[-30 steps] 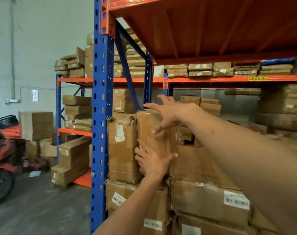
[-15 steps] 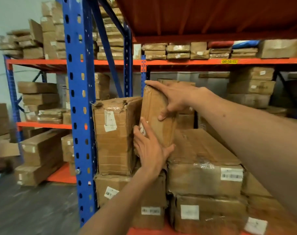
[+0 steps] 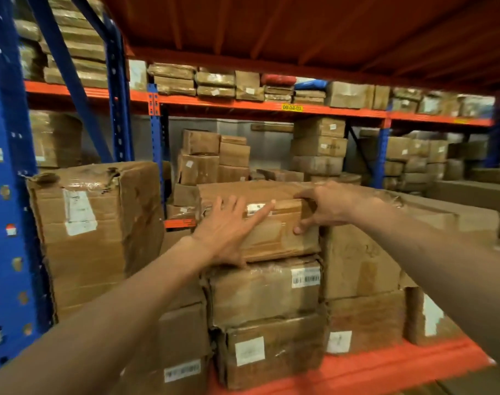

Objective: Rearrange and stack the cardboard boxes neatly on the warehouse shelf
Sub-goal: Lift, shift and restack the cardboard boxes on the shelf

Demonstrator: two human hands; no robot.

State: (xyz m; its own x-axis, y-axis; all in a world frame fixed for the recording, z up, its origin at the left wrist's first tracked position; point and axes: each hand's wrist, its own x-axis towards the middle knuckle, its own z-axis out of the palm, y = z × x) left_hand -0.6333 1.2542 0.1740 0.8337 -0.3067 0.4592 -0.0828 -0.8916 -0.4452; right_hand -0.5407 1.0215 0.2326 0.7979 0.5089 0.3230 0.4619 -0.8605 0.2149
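Both hands are on one flat cardboard box that lies on its broad side atop a two-box stack at the front of the orange shelf. The left hand is flat and unclenched, palm and spread fingers pressed against the box's front face near its left end, grasping nothing; this looks like a push to seat the box squarely back over the stack. The right hand is curled over the box's upper right corner, fingers on top and thumb on the front face, a light hold that seems meant to steer that end in beside the tall box to its right, which it touches or nearly touches. The box rests on a plastic-wrapped box, and under that sits a crumpled bottom box on the shelf deck; the front faces are roughly in line, so I judge the placing nearly done, with only a final squaring left. To the left stands a large battered box against the blue upright, with a gap between it and the stack. Most boxes carry white labels: one on the held box, partly under the left fingers, and a barcode label on the wrapped box, but the print on them is too blurred to read. A yellow location tag on the orange beam behind seems to read 00-03-01, though I cannot be sure of the digits.
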